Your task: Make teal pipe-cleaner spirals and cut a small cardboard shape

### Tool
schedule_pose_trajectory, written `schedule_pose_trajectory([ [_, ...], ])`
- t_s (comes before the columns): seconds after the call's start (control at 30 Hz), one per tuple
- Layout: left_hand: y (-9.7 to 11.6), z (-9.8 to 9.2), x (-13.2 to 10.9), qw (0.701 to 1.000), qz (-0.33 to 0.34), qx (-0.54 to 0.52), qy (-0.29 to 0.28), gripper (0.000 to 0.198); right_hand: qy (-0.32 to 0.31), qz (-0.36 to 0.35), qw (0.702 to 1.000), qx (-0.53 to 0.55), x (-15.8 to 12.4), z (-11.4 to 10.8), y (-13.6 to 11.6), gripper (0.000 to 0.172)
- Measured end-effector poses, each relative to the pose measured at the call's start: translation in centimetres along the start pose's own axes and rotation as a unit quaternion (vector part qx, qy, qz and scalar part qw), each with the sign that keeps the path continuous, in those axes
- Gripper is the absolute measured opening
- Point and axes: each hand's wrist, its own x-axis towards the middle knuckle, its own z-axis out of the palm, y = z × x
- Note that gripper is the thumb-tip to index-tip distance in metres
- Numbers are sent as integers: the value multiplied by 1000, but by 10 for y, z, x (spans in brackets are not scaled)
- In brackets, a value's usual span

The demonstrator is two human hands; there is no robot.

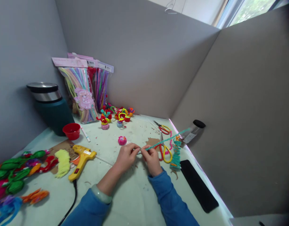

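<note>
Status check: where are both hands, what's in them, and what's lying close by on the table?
Left hand and right hand both pinch the teal pipe cleaner above the table. Scissors and teal coil just right; glue gun left.

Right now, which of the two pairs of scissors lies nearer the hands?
The yellow-handled scissors, just beside the right hand. The red-handled scissors lie farther back, toward the wall.

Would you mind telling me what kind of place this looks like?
Probably a partitioned craft desk: packets of coloured pipe cleaners lean against grey divider walls, a yellow hot-glue gun lies on the table, and both hands, left hand and right hand, pinch a teal pipe cleaner.
</note>
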Motion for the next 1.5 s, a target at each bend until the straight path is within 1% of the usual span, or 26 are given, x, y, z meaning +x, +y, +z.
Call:
schedule_pose_trajectory([
  [0.07,-2,1,1,997,-58,-57,-7,19,4,-27,999,-18,1,0,3,15],
  [0.17,-5,4,3,978,-141,-153,-30,23,1,-56,998,-41,1,0,7,12],
  [0.27,-6,5,4,957,-186,-218,-45,25,-3,-52,998,-45,2,-1,8,13],
  [0.5,-5,6,5,947,-188,-258,-47,23,-2,-64,997,-50,2,0,7,14],
  [0.7,-5,6,5,952,-190,-236,-41,23,16,-65,996,-63,2,-1,3,15],
  [0.8,-2,4,5,959,-175,-219,-43,22,16,-45,997,-53,2,-2,3,16],
  [0.97,-3,1,4,980,-134,-147,-29,18,16,-22,999,-44,2,-3,5,15],
  [1.1,-3,0,3,990,-90,-103,-27,15,17,-12,999,-49,2,-3,4,16],
  [1.2,-1,-2,3,997,-48,-50,-22,13,8,-7,999,-45,2,-3,3,17],
  [1.37,-1,-4,1,998,36,50,-35,17,1,-1,999,-50,2,-3,2,17],
  [1.5,-3,-4,0,993,52,96,-49,20,-13,-11,998,-59,2,-3,4,14],
])
